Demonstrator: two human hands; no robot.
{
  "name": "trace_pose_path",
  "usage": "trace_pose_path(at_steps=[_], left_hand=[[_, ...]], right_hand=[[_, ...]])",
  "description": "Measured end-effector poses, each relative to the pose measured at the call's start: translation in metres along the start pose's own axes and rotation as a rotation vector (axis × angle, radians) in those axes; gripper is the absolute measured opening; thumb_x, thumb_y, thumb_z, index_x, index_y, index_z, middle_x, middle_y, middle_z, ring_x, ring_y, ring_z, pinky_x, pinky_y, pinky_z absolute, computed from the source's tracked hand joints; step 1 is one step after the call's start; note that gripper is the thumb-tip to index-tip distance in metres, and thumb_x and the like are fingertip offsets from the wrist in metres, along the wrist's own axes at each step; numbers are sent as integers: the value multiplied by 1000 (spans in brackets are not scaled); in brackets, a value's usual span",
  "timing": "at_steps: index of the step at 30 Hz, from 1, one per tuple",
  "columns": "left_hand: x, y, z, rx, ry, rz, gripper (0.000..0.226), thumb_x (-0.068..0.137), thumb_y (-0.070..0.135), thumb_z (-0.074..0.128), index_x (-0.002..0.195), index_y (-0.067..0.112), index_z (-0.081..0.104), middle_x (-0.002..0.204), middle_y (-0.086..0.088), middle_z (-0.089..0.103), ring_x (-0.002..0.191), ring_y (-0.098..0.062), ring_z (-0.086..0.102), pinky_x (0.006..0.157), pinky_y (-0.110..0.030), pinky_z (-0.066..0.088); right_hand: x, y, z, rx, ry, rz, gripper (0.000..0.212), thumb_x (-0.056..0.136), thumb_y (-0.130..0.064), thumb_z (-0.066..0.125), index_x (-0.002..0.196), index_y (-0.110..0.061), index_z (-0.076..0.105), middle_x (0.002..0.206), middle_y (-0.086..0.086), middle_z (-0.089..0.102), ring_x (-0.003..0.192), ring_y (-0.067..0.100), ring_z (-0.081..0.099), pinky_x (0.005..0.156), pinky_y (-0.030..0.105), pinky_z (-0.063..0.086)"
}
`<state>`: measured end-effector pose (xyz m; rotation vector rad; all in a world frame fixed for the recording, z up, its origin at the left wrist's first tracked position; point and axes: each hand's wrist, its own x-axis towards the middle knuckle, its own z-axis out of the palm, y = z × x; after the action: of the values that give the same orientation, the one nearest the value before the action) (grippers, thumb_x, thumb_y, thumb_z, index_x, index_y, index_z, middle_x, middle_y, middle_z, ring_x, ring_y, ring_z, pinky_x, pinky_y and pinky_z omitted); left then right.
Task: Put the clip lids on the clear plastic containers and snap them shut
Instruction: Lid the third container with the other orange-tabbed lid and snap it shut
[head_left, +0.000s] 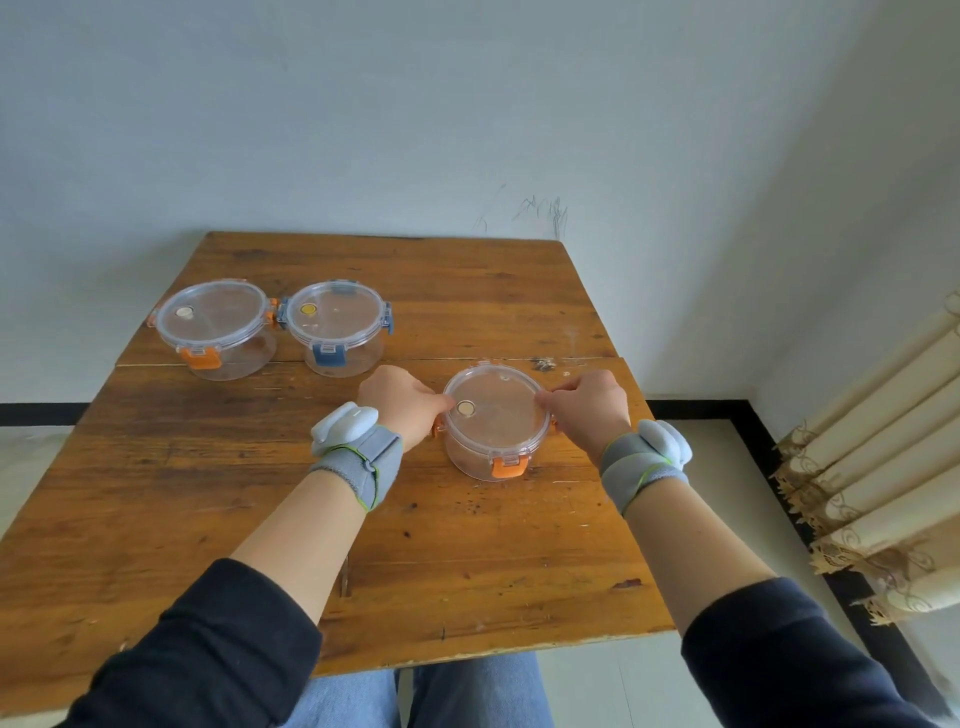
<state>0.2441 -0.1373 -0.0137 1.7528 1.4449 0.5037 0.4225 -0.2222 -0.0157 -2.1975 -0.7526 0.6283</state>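
Your left hand (400, 410) and right hand (589, 410) pinch fingers on opposite sides of the lid (496, 410) on the near container (493, 457), mid-table (467, 571). Front orange clip (508, 466) is down. Two lidded containers (215, 332) (337, 327) sit far left, touching.

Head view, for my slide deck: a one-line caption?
Both hands, left hand and right hand, press side clips on the near container.

Table (467, 571) front & far right bare; two lidded containers (275, 327) block far left.
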Motion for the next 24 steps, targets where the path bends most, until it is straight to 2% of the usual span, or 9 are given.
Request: trace_pose_path(at_steps=[2, 4, 7, 9, 12, 15, 18, 21, 24], left_hand=[[0, -1, 2, -116, 0, -44, 18, 75, 21, 76, 81, 4, 79, 76, -14, 75, 68, -26, 73, 73, -41, 61], [2, -3, 5, -109, 17, -13, 17, 77, 23, 74, 75, 7, 78, 75, -13, 75, 69, -25, 73, 74, -43, 61], [13, -6, 13, -112, 76, 18, 19, 79, 28, 71, 62, 19, 71, 79, -15, 75, 77, -32, 72, 76, -47, 59], [25, -1, 16, -188, 113, -1, 13, 79, 29, 71, 83, 18, 75, 91, -11, 76, 87, -30, 71, 83, -44, 58], [48, 9, 20, -317, 69, -65, 39, 81, 23, 70, 118, 12, 64, 110, -3, 70, 101, -20, 65, 89, -32, 51], [62, 12, 27, -505, -8, -103, 50, 77, 16, 68, 125, 17, 54, 114, 6, 63, 103, -13, 59, 81, -23, 45], [76, 4, 34, -614, -37, -148, 62, 68, 34, 68, 126, 16, 57, 120, -11, 67, 110, -26, 62, 96, -38, 50], [88, -3, 36, -678, -36, -177, 68, 76, 42, 66, 130, 3, 52, 132, -24, 55, 123, -32, 53, 95, -34, 45], [96, -7, 36, -721, -31, -159, 68, 81, 45, 64, 129, -2, 51, 132, -23, 55, 104, -21, 64, 88, -30, 44]], right_hand=[[3, 0, 1, 22, 7, 13, 21, 79, -15, 70, 84, 4, 74, 85, 21, 75, 72, 34, 68, 74, 47, 62], [7, -1, 1, 30, 11, 18, 19, 78, -17, 72, 79, 1, 72, 85, 21, 75, 78, 38, 72, 74, 48, 62], [16, -2, 3, 16, 2, 8, 21, 79, -22, 71, 71, -2, 70, 75, 18, 72, 66, 29, 64, 72, 46, 61], [26, -6, 6, 29, 9, -2, 26, 81, -25, 69, 80, 0, 73, 76, 21, 73, 63, 26, 58, 67, 44, 59], [46, -17, 14, 73, 30, 6, 24, 85, -30, 67, 84, -7, 73, 81, 17, 74, 61, 24, 57, 61, 39, 56], [64, -25, 24, 131, 39, 0, 25, 85, -34, 66, 85, -11, 74, 80, 10, 73, 70, 24, 62, 68, 37, 56], [80, -30, 38, 209, 34, -7, 20, 86, -34, 66, 84, -15, 72, 76, 6, 73, 77, 25, 70, 75, 35, 59], [94, -37, 50, 291, 7, -4, 15, 88, -32, 66, 89, -18, 70, 74, 3, 73, 73, 21, 73, 80, 41, 61], [102, -42, 57, 327, -7, -10, 15, 88, -31, 66, 91, -17, 70, 77, 2, 74, 69, 18, 74, 78, 42, 62]])
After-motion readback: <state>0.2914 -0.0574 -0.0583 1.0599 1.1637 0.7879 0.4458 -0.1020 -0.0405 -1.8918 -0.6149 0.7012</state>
